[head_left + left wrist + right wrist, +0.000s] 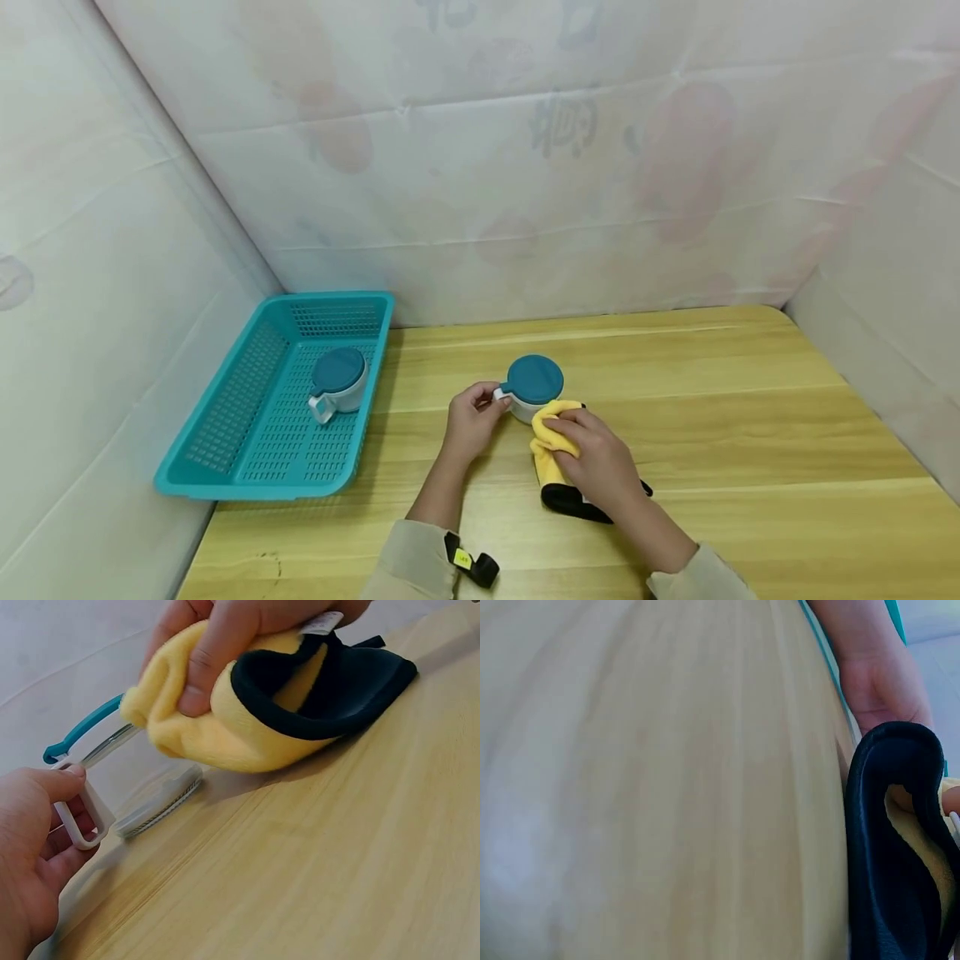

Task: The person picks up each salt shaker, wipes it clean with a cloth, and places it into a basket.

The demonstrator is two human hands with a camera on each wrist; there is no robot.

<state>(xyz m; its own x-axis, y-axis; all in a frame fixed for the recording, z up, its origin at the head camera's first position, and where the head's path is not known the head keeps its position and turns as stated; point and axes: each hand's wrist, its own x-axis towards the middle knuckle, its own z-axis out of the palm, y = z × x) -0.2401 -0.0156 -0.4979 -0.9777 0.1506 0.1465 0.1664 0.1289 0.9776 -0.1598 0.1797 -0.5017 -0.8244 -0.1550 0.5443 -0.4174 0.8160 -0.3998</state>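
Over on the left, a turquoise perforated plastic basket point(247, 490) holds a round blue-lidded jar with a white handle point(339, 373). To its right, on the pale wooden tabletop point(750, 417), the left hand point(469, 422) pinches the handle of a matching second jar point(535, 379). At that jar's near right side, a fluffy yellow cloth with black trim point(550, 454) is gripped by the right hand point(597, 460).

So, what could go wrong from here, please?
The round container with a blue lid might tip or turn, because the left grip pinches only its white handle. The fuzzy yellow cloth with black edging, held in the right grip close beside the container, might push it sideways.
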